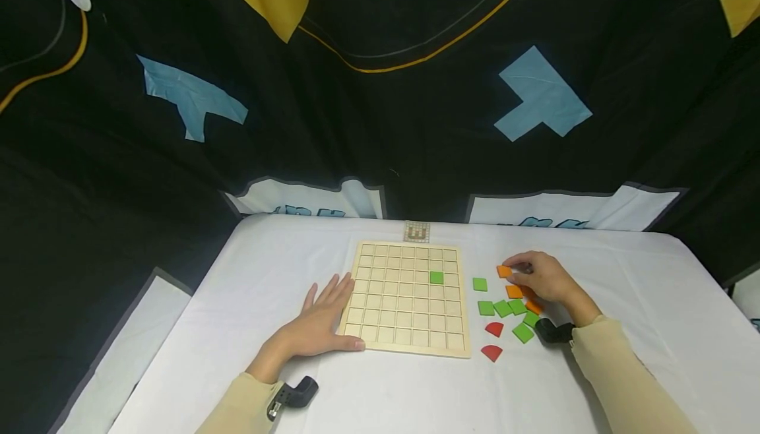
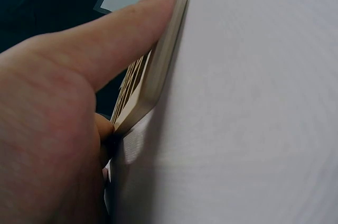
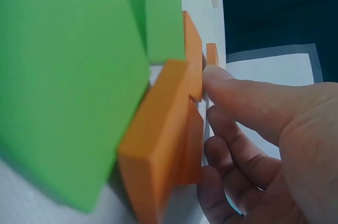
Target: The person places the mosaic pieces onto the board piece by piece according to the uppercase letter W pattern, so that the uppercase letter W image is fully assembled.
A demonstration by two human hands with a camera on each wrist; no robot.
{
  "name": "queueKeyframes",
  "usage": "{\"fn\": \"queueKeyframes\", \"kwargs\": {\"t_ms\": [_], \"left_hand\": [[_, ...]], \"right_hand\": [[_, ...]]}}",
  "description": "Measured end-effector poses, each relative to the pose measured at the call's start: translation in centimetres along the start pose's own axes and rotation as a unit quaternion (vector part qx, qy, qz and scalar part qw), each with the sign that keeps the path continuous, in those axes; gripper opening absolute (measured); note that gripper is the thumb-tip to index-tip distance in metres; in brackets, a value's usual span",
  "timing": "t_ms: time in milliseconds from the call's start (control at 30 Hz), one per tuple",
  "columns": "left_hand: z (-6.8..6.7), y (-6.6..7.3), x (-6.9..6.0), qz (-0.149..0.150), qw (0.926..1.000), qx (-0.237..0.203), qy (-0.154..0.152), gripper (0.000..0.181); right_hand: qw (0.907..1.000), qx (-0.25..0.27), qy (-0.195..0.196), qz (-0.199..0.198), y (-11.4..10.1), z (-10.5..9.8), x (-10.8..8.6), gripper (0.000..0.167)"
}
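A square wooden grid board point(image 1: 410, 349) lies on the table, with one green square tile point(image 1: 436, 278) in a cell toward its upper right. My left hand point(image 1: 320, 323) rests at the board's left side, fingers spread and thumb point(image 2: 132, 28) on the near edge. On the right, my right hand point(image 1: 543, 279) pinches an orange square tile point(image 1: 503, 271) between thumb and index finger. Beneath and beside that hand lie more orange tiles point(image 1: 513, 292), partly covered by it. In the right wrist view, the thumb point(image 3: 237, 89) hides part of the pinched orange tile point(image 3: 212, 52).
Several green square tiles point(image 1: 485, 308) are scattered right of the board. Two red quarter-round pieces point(image 1: 491, 353) lie nearer me. A small patterned square point(image 1: 417, 231) sits behind the board. A dark printed curtain point(image 1: 415, 130) hangs behind the white-covered table point(image 1: 404, 394).
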State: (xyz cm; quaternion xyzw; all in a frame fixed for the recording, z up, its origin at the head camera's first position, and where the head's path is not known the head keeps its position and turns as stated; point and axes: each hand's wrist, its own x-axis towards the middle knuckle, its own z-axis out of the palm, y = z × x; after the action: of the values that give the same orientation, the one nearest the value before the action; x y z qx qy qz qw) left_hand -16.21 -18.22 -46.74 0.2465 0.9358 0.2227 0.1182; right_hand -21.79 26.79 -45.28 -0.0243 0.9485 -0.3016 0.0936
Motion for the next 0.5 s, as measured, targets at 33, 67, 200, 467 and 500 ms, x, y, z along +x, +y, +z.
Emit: {"fn": "queueKeyframes", "kwargs": {"t_ms": [33, 67, 200, 467, 500], "left_hand": [[0.02, -0.01, 0.01, 0.000, 1.0000, -0.001, 0.000, 0.122], [0.03, -0.01, 0.00, 0.000, 1.0000, -0.001, -0.001, 0.122], [0.07, 0.00, -0.01, -0.002, 1.0000, -0.004, -0.003, 0.122], [0.01, 0.10, 0.00, -0.004, 1.0000, -0.006, -0.004, 0.122], [-0.01, 0.11, 0.00, -0.004, 1.0000, -0.005, -0.004, 0.122]], "right_hand": [[1.0000, -0.002, 0.001, -0.001, -0.02, -0.01, -0.02, 0.033], [1.0000, -0.005, 0.002, -0.004, -0.03, -0.02, -0.05, 0.034], [0.9998, -0.012, 0.011, -0.012, -0.07, 0.11, -0.14, 0.034], [0.9984, -0.010, 0.043, -0.035, -0.30, 0.29, -0.40, 0.034], [0.9982, -0.009, 0.046, -0.036, -0.36, 0.31, -0.42, 0.034]]}}
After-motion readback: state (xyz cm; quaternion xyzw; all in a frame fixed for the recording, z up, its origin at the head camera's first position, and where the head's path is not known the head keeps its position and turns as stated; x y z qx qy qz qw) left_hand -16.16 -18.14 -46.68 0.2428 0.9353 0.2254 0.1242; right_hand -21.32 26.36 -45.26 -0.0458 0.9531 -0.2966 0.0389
